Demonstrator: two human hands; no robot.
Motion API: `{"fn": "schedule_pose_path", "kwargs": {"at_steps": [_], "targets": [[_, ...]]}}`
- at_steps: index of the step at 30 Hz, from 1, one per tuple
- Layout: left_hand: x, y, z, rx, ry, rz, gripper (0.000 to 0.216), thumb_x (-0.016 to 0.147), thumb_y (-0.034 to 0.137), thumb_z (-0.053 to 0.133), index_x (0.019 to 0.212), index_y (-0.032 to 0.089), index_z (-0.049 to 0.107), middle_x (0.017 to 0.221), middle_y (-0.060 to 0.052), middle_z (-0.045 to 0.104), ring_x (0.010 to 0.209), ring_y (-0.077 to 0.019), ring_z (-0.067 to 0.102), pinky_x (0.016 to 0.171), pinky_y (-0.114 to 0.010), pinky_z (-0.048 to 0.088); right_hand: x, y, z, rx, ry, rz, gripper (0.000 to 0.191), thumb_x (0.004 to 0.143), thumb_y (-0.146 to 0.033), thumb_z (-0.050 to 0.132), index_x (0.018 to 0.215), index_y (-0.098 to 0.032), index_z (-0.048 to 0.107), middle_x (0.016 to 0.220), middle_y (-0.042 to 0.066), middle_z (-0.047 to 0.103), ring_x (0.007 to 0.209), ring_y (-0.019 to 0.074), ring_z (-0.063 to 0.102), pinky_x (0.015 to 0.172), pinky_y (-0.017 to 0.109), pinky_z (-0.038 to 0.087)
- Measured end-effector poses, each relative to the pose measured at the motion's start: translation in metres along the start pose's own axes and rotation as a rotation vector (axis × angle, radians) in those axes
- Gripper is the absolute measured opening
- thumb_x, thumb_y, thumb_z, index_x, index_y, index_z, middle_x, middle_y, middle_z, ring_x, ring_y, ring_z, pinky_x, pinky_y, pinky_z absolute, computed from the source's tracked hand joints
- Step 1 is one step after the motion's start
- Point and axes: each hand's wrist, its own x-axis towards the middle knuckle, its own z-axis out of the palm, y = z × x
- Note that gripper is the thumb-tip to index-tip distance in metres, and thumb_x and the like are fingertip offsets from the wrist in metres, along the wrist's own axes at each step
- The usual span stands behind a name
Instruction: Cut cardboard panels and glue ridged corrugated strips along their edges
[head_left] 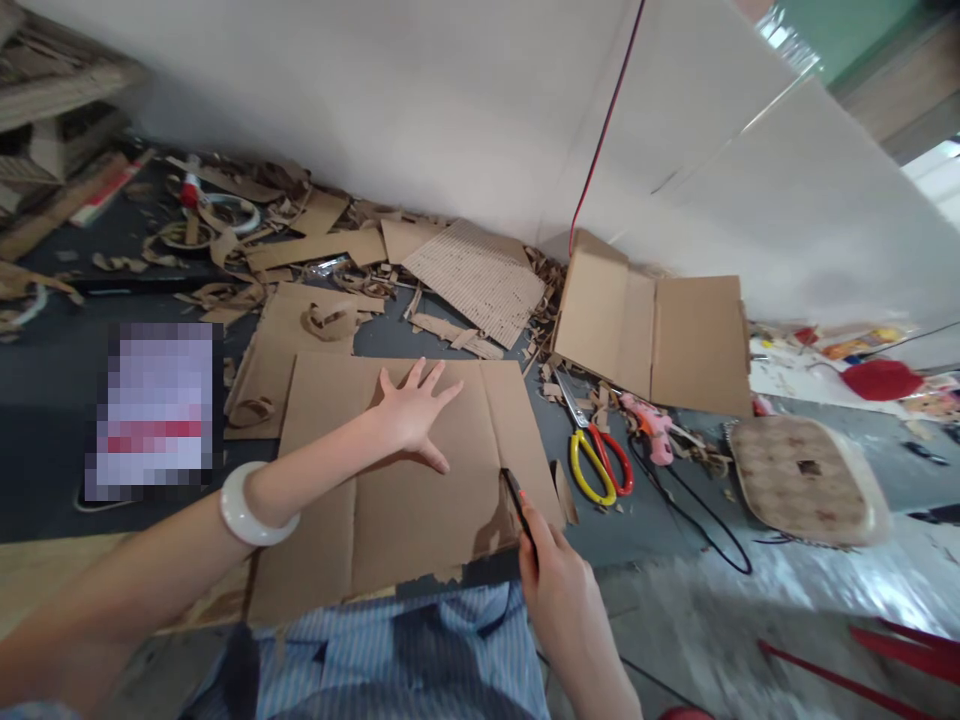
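Note:
A large flat sheet of brown cardboard (390,510) lies on the dark floor in front of me, its near edge torn. My left hand (414,408) rests flat on its upper middle with fingers spread, a white bangle (251,505) on the wrist. My right hand (551,580) is closed around a thin dark knife or cutter (517,500), whose tip touches the sheet near its right edge.
Yellow-and-red scissors (596,455) and a pink glue gun (652,425) with a black cord lie to the right. An opened cardboard box (660,330) leans at the white wall. Corrugated scraps (480,280) litter the back. A round woven cushion (806,480) sits right.

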Motion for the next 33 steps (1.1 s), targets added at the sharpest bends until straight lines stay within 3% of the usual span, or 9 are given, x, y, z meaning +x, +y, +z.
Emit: {"fn": "schedule_pose_path", "kwargs": {"at_steps": [7, 18, 27, 33], "targets": [[-0.002, 0.002, -0.002, 0.002, -0.01, -0.005, 0.122, 0.039, 0.063, 0.069, 0.139, 0.027, 0.008, 0.145, -0.012, -0.013, 0.127, -0.0432, -0.013, 0.085, -0.074, 0.005, -0.01, 0.008, 0.01, -0.009, 0.064, -0.023, 0.043, 0.082, -0.008, 0.033, 0.121, -0.014, 0.05, 0.082, 0.01, 0.066, 0.063, 0.0179, 0.065, 0.055, 0.023, 0.049], [0.0, 0.0, 0.0, 0.007, -0.01, 0.003, 0.124, 0.039, 0.065, 0.068, 0.139, 0.026, 0.005, 0.144, -0.013, -0.013, 0.127, -0.0439, -0.012, 0.084, -0.075, 0.006, -0.03, 0.031, 0.028, -0.011, 0.094, -0.094, 0.044, 0.086, -0.016, 0.028, 0.127, -0.015, 0.043, 0.082, 0.009, 0.065, 0.061, 0.0183, 0.065, 0.044, 0.022, 0.047], [0.001, 0.002, -0.001, 0.016, -0.015, 0.025, 0.124, 0.038, 0.066, 0.067, 0.139, 0.027, 0.006, 0.145, -0.012, -0.013, 0.127, -0.0448, -0.012, 0.084, -0.075, 0.006, -0.042, 0.026, 0.028, -0.004, 0.121, -0.087, 0.044, 0.087, -0.015, 0.024, 0.126, -0.016, 0.044, 0.081, 0.009, 0.065, 0.073, 0.019, 0.066, 0.058, 0.023, 0.051], [0.002, 0.001, 0.001, 0.021, -0.004, 0.025, 0.123, 0.039, 0.066, 0.067, 0.139, 0.026, 0.007, 0.145, -0.012, -0.012, 0.126, -0.0455, -0.012, 0.084, -0.075, 0.007, -0.057, 0.024, 0.034, 0.002, 0.152, -0.04, 0.046, 0.086, -0.013, 0.021, 0.122, -0.014, 0.048, 0.084, 0.01, 0.066, 0.068, 0.0191, 0.066, 0.061, 0.027, 0.052]]}}
